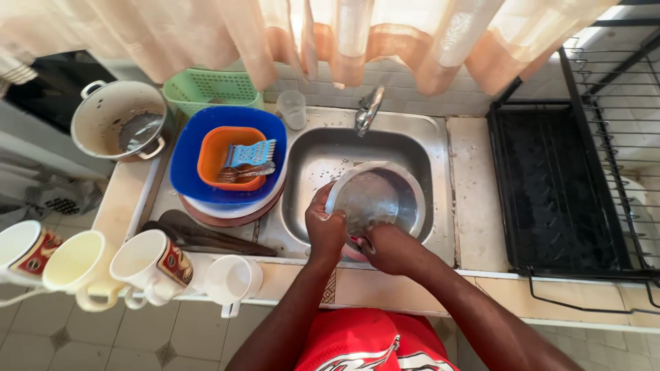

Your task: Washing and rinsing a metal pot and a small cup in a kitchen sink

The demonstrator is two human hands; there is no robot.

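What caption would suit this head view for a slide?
Both hands, left and right, hold a metal bowl over the sink, beside stacked dishes.

Tiled counter with mugs, pot, basin.

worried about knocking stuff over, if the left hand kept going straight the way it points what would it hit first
The left hand already touches the metal bowl at its rim. Going straight on, it would probably meet the sink wall, then the tap; depth is unclear.
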